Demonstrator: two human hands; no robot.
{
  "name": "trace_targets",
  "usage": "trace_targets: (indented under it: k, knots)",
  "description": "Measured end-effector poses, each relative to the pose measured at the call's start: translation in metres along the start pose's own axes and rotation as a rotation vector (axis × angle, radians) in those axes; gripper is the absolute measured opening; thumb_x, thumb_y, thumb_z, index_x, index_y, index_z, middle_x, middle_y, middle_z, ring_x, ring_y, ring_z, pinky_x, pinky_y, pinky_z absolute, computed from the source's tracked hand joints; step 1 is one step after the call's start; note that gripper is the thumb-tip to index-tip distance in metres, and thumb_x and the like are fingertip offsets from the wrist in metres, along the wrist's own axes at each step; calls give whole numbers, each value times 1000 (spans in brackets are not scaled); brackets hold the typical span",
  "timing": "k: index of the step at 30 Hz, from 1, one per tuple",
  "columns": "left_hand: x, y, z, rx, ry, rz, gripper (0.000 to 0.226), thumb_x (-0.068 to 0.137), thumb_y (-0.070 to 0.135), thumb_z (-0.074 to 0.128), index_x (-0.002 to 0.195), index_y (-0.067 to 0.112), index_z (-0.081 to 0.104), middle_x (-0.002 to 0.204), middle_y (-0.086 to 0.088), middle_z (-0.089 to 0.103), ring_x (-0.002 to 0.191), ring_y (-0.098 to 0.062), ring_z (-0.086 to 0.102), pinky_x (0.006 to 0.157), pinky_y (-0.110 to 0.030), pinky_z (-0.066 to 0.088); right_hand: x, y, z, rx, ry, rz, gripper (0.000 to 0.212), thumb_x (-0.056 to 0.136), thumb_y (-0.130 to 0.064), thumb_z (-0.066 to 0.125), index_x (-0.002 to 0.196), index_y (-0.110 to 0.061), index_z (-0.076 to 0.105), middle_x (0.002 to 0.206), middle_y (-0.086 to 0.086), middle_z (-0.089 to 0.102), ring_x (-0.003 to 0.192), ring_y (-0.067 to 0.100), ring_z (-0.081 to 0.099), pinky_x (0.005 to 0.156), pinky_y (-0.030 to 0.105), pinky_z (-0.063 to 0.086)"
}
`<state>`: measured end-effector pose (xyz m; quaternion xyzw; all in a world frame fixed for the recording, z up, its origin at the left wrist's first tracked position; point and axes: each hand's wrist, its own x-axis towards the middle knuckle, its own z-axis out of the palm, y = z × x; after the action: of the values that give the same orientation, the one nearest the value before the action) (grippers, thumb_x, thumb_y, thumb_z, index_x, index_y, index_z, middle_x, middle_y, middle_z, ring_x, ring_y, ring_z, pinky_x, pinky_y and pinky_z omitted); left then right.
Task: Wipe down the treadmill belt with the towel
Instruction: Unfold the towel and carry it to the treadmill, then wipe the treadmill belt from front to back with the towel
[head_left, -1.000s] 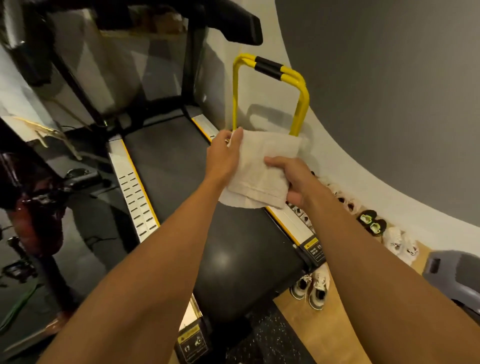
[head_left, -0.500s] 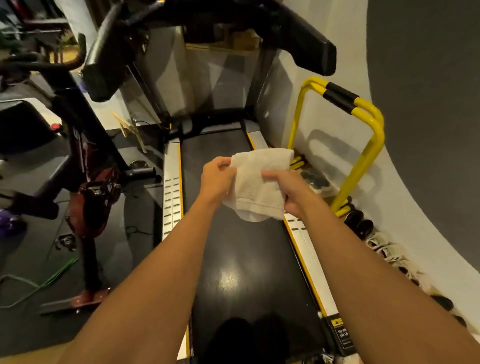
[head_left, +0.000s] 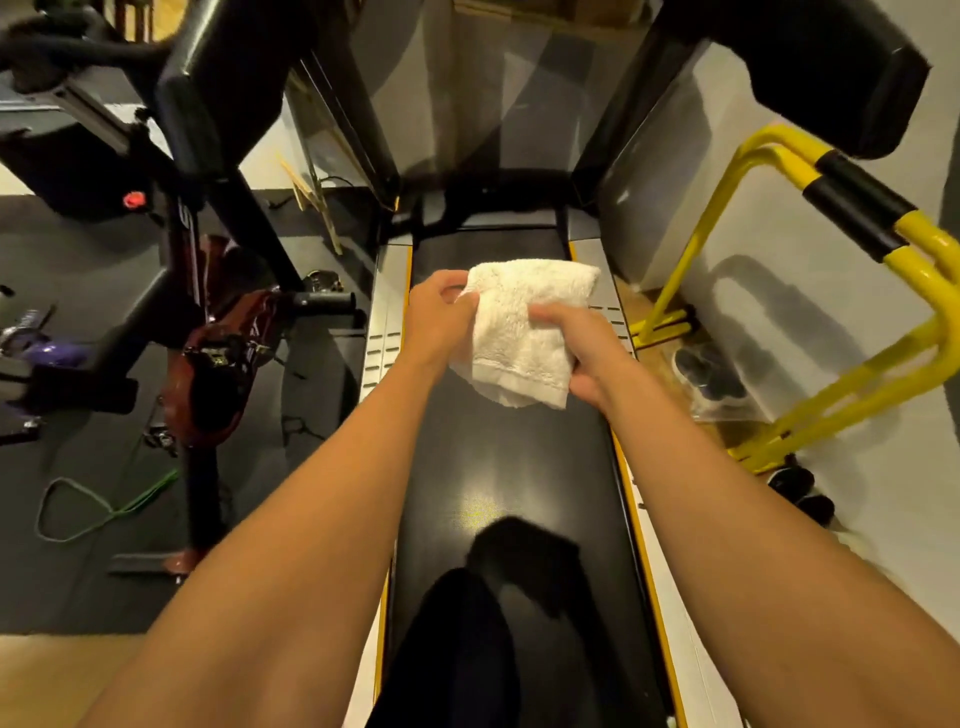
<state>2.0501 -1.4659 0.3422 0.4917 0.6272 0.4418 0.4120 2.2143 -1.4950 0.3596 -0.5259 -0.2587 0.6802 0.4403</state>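
While hands (head_left: 511, 332) grip, towel (head_left: 524, 327) sits between.

I hold both arms out straight. My left hand (head_left: 439, 317) and right hand (head_left: 582, 348) pinch the towel (head_left: 524, 322).

You stand on the treadmill belt (head_left: 511, 467), which runs straight ahead of you, and you hold the towel (head_left: 524, 332) above its far half, your left hand (head_left: 439, 317) on the towel's left edge and your right hand (head_left: 576, 348) on its right. Left of the belt, on the floor mat (head_left: 93, 291), stands an exercise bike (head_left: 208, 332). Right of the belt, a tubular rack (head_left: 852, 312) stands against the wall (head_left: 810, 493), with shoes (head_left: 800, 488) on the floor by its base.
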Motion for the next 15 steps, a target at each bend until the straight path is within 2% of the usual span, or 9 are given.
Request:
trace_targets:
  k: [4, 7, 9, 11, 12, 14, 15]
  knots:
    - [68, 17, -4, 19, 10, -62, 31, 85, 10, 61, 115, 11, 67, 106, 4, 68, 103, -12, 64, 92, -31, 52, 61, -36, 28, -20, 26, 57, 26, 87, -2, 60, 112, -4, 61, 105, 18, 71, 91, 32, 71, 75, 46, 58]
    - [111, 36, -9, 118, -15, -92, 40, 89, 16, 63, 129, 11, 56, 124, -1, 60, 120, -16, 54, 94, -22, 41, 95, -74, 48, -72, 2, 80, 29, 87, -3, 59, 115, -5, 60, 108, 17, 71, 96, 33, 70, 84, 50, 55]
    - [138, 45, -10, 239, -4, -115, 48, 89, 25, 66, 133, 16, 50, 134, -5, 51, 126, -22, 47, 102, -31, 38, 114, -98, 59, -120, 5, 81, 32, 86, -2, 59, 118, -4, 60, 109, 17, 71, 96, 32, 70, 86, 51, 55]
    - [164, 57, -8, 378, 53, -98, 38, 87, 29, 67, 122, 19, 55, 125, -6, 51, 119, -27, 49, 101, -43, 41, 134, -120, 68, -160, 23, 77, 30, 86, -1, 59, 116, -3, 61, 107, 17, 71, 95, 32, 70, 85, 50, 55]
    - [178, 63, -6, 397, 71, -83, 29, 87, 27, 66, 114, 18, 58, 115, -6, 54, 113, -27, 52, 95, -44, 44, 146, -130, 71, -181, 25, 71, 29, 86, -1, 59, 115, -3, 62, 106, 16, 72, 93, 31, 71, 84, 48, 56]
    - [208, 72, 2, 339, 48, -93, 11, 90, 22, 61, 100, 16, 61, 98, -3, 58, 102, -26, 58, 81, -35, 47, 170, -148, 75, -232, 20, 47, 24, 87, -2, 60, 110, -3, 64, 101, 14, 73, 84, 23, 73, 73, 36, 59]
    - [222, 75, 9, 313, 22, -118, 7, 91, 20, 58, 96, 17, 61, 93, 0, 59, 98, -24, 60, 76, -31, 45, 184, -156, 75, -255, 15, 39, 18, 88, -4, 60, 106, -4, 64, 91, 11, 75, 73, 16, 73, 64, 27, 58]
